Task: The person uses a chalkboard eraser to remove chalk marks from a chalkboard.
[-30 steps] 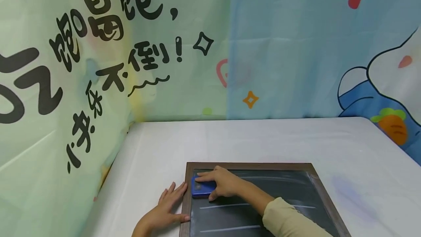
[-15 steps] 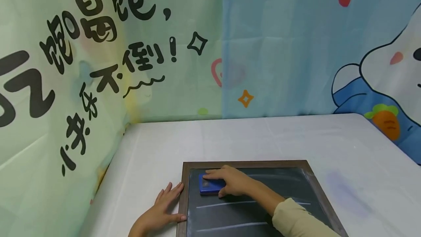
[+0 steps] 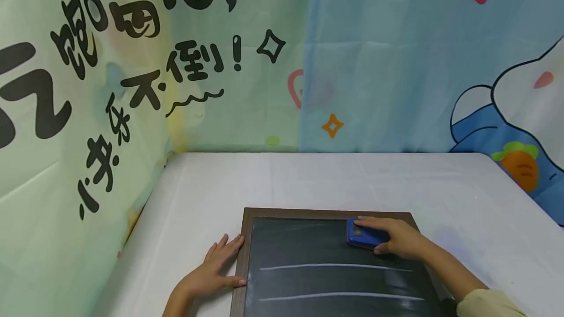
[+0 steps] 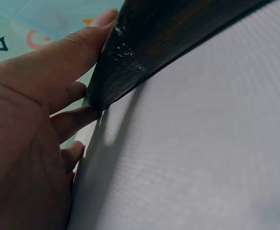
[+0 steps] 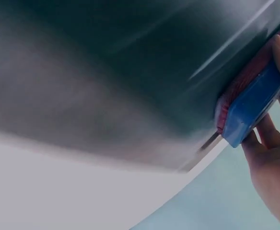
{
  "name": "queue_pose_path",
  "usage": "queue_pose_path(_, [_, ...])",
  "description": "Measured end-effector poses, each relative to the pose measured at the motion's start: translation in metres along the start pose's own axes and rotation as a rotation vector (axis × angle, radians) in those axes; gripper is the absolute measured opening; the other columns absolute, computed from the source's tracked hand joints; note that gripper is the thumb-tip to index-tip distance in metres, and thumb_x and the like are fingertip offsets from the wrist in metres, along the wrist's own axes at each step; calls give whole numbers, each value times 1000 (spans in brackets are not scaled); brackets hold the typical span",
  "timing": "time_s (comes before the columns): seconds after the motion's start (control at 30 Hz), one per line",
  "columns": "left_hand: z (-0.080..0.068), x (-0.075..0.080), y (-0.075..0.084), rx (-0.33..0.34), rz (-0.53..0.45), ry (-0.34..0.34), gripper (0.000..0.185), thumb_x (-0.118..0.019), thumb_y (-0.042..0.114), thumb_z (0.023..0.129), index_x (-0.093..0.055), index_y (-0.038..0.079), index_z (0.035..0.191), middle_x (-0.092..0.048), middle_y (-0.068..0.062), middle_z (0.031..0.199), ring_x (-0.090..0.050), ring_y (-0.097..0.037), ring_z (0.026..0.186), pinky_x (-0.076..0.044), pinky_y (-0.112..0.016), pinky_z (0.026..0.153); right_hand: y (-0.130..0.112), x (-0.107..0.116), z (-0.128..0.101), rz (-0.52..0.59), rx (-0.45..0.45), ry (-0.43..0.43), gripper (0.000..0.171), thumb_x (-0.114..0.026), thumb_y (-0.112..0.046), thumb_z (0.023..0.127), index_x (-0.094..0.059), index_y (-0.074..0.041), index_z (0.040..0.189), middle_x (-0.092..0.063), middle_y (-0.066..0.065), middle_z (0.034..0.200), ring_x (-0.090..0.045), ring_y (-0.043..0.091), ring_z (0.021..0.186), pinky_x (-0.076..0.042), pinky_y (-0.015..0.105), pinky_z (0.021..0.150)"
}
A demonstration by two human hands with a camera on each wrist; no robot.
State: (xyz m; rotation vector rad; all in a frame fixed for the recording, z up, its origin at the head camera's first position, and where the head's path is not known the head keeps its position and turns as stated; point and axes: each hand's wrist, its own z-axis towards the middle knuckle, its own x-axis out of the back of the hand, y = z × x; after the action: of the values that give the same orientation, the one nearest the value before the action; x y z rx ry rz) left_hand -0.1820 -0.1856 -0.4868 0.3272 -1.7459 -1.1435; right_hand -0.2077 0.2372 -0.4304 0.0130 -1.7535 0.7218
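Note:
A dark chalkboard [image 3: 308, 243] in a brown wooden frame [image 3: 240, 263] lies flat on the white table [image 3: 308, 180]. Two white chalk lines [image 3: 335, 267] cross its lower part. My right hand [image 3: 396, 239] grips a blue eraser [image 3: 359, 235] near the board's top right corner. In the right wrist view the eraser [image 5: 252, 105] shows a red felt underside pressed on the board [image 5: 106, 72]. My left hand [image 3: 211, 270] lies flat on the table, its straight fingers pressing against the frame's left edge [image 4: 125, 62].
Printed curtains hang close behind and to the left: a green one with black characters [image 3: 132, 62] and a blue one with a cartoon rabbit and carrot [image 3: 515, 160]. White tabletop stretches beyond the board and to its right [image 3: 476, 209].
My right hand has slid the eraser from the board's top left across to its top right. The topmost chalk marks are wiped away. The left hand has stayed at the frame.

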Motion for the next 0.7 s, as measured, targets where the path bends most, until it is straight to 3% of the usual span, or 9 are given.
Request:
queue_pose_path(0.2, [1, -1, 0, -8, 9, -4, 86, -72, 34, 75, -28, 5, 143, -25, -15, 149, 0, -42, 139, 5, -59, 107, 24, 5, -22, 20, -79, 27, 70, -76, -15, 69, -47, -8, 132, -45, 27, 132, -45, 52, 113, -45, 57, 81])
queue_pose_path(0.5, [1, -4, -5, -13, 10, -6, 85, -72, 34, 76, -28, 5, 143, -25, -15, 149, 0, -41, 139, 5, -58, 108, 19, 0, -28, -11, -56, 85, 65, -75, -11, 69, -50, -3, 128, -49, 25, 130, -45, 50, 114, -44, 59, 83])
queue_pose_path(0.7, [3, -2, -4, -12, 19, -5, 86, -72, 33, 76, -27, 4, 143, -25, -17, 149, 1, -42, 139, 5, -59, 108, 11, -3, -43, -45, -87, 40, 68, -77, -18, 69, -50, -9, 130, -49, 23, 131, -46, 51, 112, -45, 58, 80])
